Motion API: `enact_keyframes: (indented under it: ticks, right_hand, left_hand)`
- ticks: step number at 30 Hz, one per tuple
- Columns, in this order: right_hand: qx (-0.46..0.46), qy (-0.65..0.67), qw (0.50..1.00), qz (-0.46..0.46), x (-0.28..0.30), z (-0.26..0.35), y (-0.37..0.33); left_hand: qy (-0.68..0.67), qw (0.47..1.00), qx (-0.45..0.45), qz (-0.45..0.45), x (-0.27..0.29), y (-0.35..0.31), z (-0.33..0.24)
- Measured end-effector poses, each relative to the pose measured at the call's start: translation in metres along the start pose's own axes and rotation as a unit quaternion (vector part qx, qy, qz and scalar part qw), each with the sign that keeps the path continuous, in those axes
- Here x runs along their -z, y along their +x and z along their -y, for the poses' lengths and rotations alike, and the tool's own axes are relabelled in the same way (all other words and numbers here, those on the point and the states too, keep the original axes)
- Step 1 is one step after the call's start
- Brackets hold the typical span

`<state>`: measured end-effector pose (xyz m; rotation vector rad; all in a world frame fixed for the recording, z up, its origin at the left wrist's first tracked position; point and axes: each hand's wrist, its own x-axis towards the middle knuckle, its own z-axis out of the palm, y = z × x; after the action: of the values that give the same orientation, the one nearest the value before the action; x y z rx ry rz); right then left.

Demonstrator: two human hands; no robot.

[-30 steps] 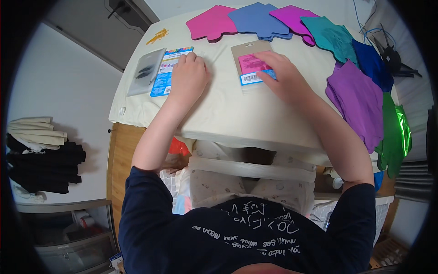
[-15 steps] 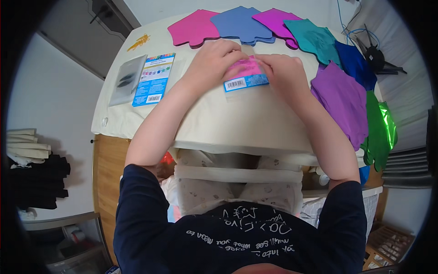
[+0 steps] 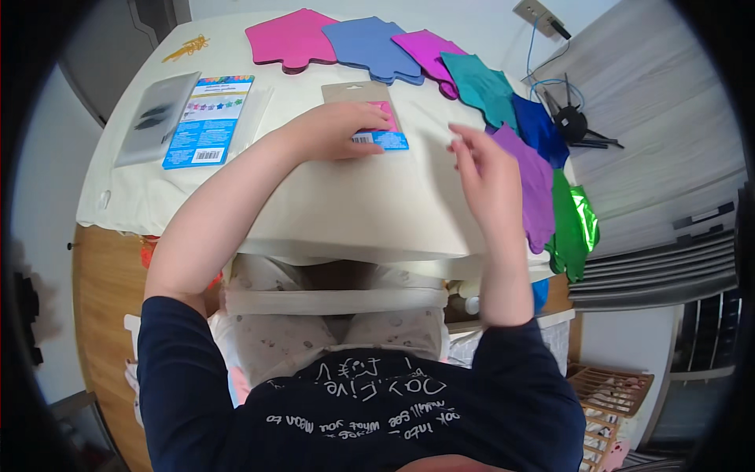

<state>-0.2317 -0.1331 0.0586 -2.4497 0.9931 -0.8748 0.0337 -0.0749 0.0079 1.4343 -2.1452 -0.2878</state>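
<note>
On the table lies a flat packet (image 3: 397, 143) with a clear top flap, something bright pink inside and a blue printed label with a barcode. My left hand (image 3: 340, 128) rests across its left side, fingers and thumb spread over the pink and the label. To the right, apart from the packet, my right hand (image 3: 486, 161) is raised over the cloth, slightly blurred. Its thumb and index finger stand apart with nothing visible between them. The lower fingers are partly hidden.
Shiny star-like foil pieces arc along the far and right edges, from pink (image 3: 291, 39) and blue (image 3: 370, 49) to purple (image 3: 525, 177) and green (image 3: 566, 228). A blue printed card (image 3: 206, 130), a clear bag (image 3: 153, 118) and gold cord (image 3: 187, 47) lie left. A black router (image 3: 572, 123) stands beyond.
My right hand has let go of the packet and moved away from it. My left hand now lies over the packet's left side. The view has turned to the right.
</note>
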Motion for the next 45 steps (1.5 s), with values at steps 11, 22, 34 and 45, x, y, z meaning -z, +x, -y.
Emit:
enact_keyframes:
  ticks: [11, 22, 34, 45]
  right_hand:
    - [-0.003, -0.019, 0.999, -0.035, -0.038, 0.004, -0.070]
    - [-0.014, -0.124, 0.988, -0.092, -0.048, 0.007, -0.074]
    - [-0.033, -0.125, 0.990, -0.056, -0.053, -0.003, -0.061]
    - [-0.074, 0.016, 0.997, 0.028, -0.041, -0.016, -0.062]
  left_hand:
    - [-0.024, 1.000, -0.014, -0.008, -0.008, 0.006, -0.008]
    - [0.021, 0.998, -0.052, -0.030, -0.027, 0.001, -0.016]
    - [0.104, 0.993, -0.013, 0.061, -0.034, -0.001, -0.008]
    - [0.059, 0.996, -0.022, 0.057, -0.025, -0.001, -0.008]
